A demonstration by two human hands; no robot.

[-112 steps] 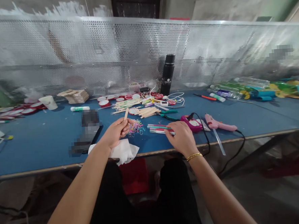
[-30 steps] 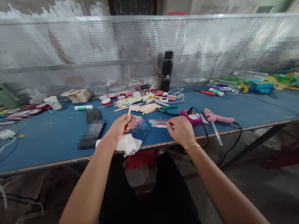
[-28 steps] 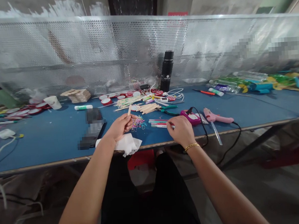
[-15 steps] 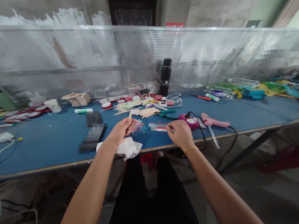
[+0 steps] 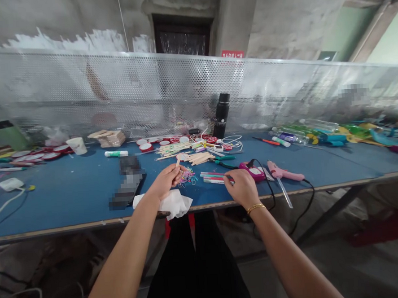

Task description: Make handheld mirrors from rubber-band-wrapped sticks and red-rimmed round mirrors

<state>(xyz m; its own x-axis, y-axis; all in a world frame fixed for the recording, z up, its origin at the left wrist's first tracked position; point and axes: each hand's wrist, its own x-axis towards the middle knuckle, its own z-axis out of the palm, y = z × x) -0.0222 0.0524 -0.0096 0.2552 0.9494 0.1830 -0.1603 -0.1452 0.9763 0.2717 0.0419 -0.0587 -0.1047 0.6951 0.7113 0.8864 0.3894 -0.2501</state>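
Note:
My left hand (image 5: 167,180) is closed around a small flat wooden craft stick (image 5: 178,161), whose end sticks up past the fingertips. Beside it lies a heap of small coloured rubber bands (image 5: 188,177), partly behind the fingers. Below that hand is a crumpled white tissue (image 5: 177,204) at the table's front edge. My right hand (image 5: 242,187) reaches down over the right ends of several slim marker pens (image 5: 212,178), fingers curled in on one of them. Wooden craft sticks (image 5: 200,158) are piled just beyond.
A magenta device (image 5: 256,172) with a cable and a pink glue gun (image 5: 286,173) lie to the right. Behind stands a black bottle (image 5: 221,116) before a perforated metal screen (image 5: 131,94). A glue stick (image 5: 116,153) and paper cup (image 5: 76,146) are at left.
The view has tilted up, so the table sits lower in it. My left hand keeps the craft stick. The fingers of my right hand have settled onto the marker pens.

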